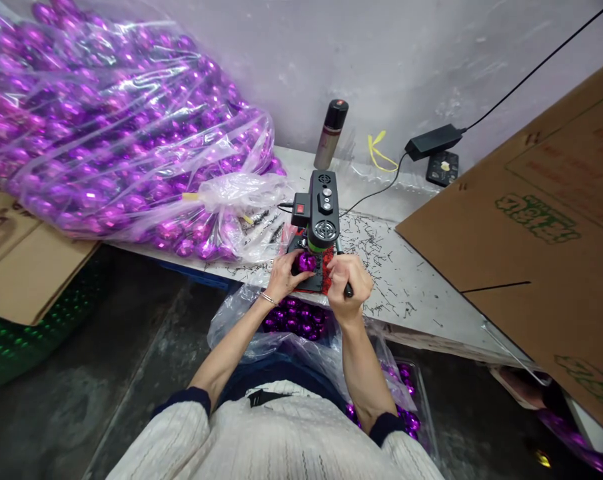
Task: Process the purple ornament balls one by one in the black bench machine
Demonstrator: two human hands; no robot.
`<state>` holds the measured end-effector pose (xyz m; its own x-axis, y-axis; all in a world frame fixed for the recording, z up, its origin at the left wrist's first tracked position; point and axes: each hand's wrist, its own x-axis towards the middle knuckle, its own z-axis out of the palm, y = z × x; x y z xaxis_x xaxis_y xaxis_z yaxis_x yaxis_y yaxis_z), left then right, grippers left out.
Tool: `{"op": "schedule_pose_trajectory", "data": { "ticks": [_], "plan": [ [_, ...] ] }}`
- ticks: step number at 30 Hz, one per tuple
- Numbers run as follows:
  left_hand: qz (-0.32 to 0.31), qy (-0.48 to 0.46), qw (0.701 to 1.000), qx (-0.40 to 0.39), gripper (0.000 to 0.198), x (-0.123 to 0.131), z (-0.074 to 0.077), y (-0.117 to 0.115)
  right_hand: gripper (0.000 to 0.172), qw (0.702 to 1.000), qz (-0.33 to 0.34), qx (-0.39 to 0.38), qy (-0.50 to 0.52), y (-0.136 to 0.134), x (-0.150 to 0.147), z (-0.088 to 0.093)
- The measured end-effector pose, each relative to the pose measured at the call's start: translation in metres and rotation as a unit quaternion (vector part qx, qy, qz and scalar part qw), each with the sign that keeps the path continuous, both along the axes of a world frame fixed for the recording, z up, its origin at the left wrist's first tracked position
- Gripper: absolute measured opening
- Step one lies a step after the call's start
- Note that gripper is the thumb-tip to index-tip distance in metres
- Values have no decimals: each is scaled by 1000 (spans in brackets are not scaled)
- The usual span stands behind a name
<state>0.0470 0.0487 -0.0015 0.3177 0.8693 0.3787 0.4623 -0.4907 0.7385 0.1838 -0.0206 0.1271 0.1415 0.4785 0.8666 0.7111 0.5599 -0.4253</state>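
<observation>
White ribbed fabric of my shirt [281,443] occupies the lower edge of view. My left hand [284,275] grasps a purple ball [307,261] between thumb and fingers, at the near end of a black machine [325,203]. My right hand [351,280] is clenched around a black lever [348,291] at the machine's right side. The machine stands on a pale bench [396,260] strewn with short dark strands. Beyond it are a capped can [331,137] and, farther right, a yellow tie [380,155] and a power adapter [434,142]. A clear bag of purple balls [131,140] covers the left portion; a cardboard box [526,247] slants across the right. A pale wall [381,60] backs the bench; dark floor [146,360] lies below.

Contact between ball and machine cannot be made out. My right hand conceals part of the lever. Plastic partly hides a lower batch of balls [298,319]. View edges cut off the bag and box.
</observation>
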Motion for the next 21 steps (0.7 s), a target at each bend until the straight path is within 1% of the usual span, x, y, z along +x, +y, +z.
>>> {"op": "schedule_pose_trajectory", "data": {
  "ticks": [3,5,8,14,18,21],
  "plan": [
    [-12,2,999,32,65,4,-6,0,24,1000,9,-5,2,-2,1,-3],
    [-8,-2,999,33,66,6,-9,-1,24,1000,15,-6,8,-3,0,-8],
    [-8,-18,1000,5,67,6,-11,-2,23,1000,11,-4,14,-5,-1,-20],
    [-8,-70,996,-62,65,5,-7,-4,21,1000,11,1,26,-6,-3,-52],
    [-11,-72,995,-67,66,6,-7,-4,23,999,6,30,27,-2,-2,-65],
    [-15,-74,995,-60,67,6,-8,-4,25,999,0,34,21,1,0,-73]
  ]
}}
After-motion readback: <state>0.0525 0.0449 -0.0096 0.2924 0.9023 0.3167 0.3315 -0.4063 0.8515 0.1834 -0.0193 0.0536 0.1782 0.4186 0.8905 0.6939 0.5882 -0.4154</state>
